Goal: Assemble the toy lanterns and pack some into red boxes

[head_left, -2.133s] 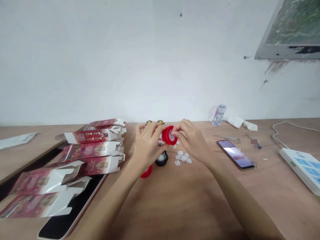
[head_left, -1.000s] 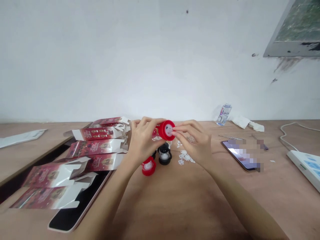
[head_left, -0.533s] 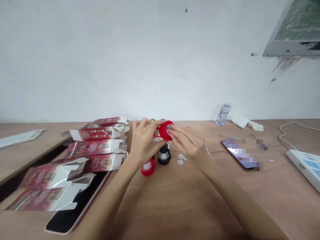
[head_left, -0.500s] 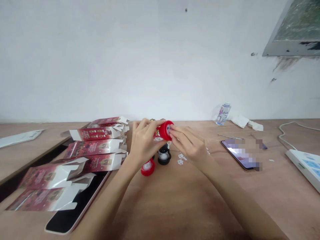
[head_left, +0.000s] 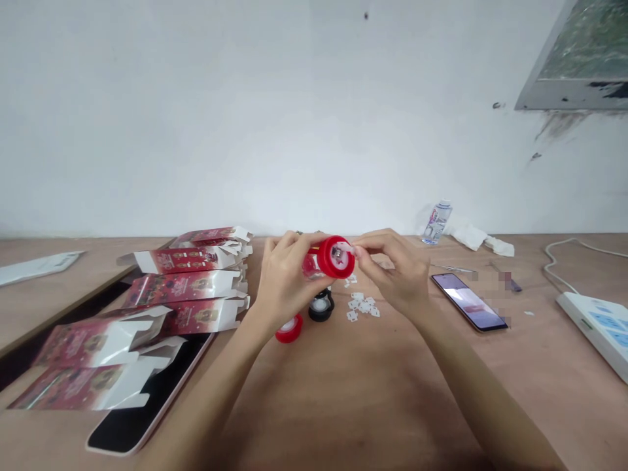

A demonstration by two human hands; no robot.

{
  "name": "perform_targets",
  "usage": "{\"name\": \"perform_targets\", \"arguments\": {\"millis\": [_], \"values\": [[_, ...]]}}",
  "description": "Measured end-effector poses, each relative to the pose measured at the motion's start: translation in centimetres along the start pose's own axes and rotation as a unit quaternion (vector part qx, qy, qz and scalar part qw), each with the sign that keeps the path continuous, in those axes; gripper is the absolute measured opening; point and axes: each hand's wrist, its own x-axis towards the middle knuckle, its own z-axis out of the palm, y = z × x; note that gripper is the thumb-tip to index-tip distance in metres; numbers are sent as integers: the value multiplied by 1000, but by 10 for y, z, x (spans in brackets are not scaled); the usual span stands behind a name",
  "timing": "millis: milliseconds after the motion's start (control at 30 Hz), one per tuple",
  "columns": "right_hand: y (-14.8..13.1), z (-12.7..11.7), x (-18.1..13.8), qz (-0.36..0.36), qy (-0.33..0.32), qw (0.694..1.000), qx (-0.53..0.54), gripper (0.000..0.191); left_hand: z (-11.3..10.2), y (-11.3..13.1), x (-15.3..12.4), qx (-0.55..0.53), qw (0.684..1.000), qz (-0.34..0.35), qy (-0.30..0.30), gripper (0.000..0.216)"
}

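Note:
My left hand (head_left: pixel 286 281) is wrapped round a small red lantern-shaped toy (head_left: pixel 334 259), held on its side above the table with its round base facing right. My right hand (head_left: pixel 398 268) pinches a small white tab (head_left: pixel 345 248) at that base, thumb and forefinger together. Below my hands on the table stand another red toy (head_left: pixel 289 329) and a black one (head_left: pixel 320 307). A scatter of several small white tabs (head_left: pixel 362 305) lies just right of them.
Several flat red-and-white cartons (head_left: pixel 182 286) are piled at the left, partly over a tablet (head_left: pixel 142 412). A phone (head_left: pixel 468 309) lies at the right, a white power strip (head_left: pixel 597 330) and cable further right. A small bottle (head_left: pixel 434 222) and crumpled tissue (head_left: pixel 478 239) sit by the wall.
My right fingers, pressed on the toy's red base half a second ago, have drawn back a little to the right and now pinch a white tab there. The left hand has kept its grip.

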Motion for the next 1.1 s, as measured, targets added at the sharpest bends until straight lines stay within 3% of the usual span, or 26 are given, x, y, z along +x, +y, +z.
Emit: {"name": "perform_targets", "arguments": {"millis": [133, 200, 267, 333, 400, 467, 633, 700, 767, 833, 933, 1000, 1100], "values": [[14, -12, 8, 91, -40, 995, 13, 11, -2, -5, 3, 3, 998, -57, 34, 35], [26, -14, 7, 148, -136, 979, -23, 12, -4, -9, 3, 0, 996, -70, 49, 35], [40, -10, 1, 203, -293, 930, -89, 16, -6, -11, 3, -4, 996, -68, 48, 36], [51, -1, -10, 234, -434, 858, -144, 27, -6, -12, 3, -6, 997, -59, 40, 37], [60, 11, -24, 236, -504, 815, -164, 39, -6, -10, 3, -9, 998, -47, 31, 37], [65, 20, -36, 231, -522, 805, -160, 45, -6, -9, 2, -12, 999, -39, 24, 38], [70, 26, -45, 219, -532, 803, -155, 43, -3, -8, 1, -19, 1000, -10, 1, 40], [69, 22, -38, 223, -502, 823, -148, 34, -2, -8, 1, -24, 1000, -3, -3, 38], [63, 18, -29, 235, -419, 870, -113, 21, -1, -7, 0, -29, 1000, 2, -5, 36], [50, 14, -18, 249, -274, 928, -51, 14, 1, -7, 0, -36, 999, 8, -10, 35], [23, 6, -5, 233, -81, 968, 43, 13, 4, -8, 0, -41, 999, 13, -17, 36], [7, 2, 1, 183, -60, 978, 74, 8, 6, -8, 0, -42, 999, 19, -16, 36], [-3, 0, 3, 113, -93, 987, 62, 3, 6, -7, 0, -38, 999, 33, -12, 33]]}}
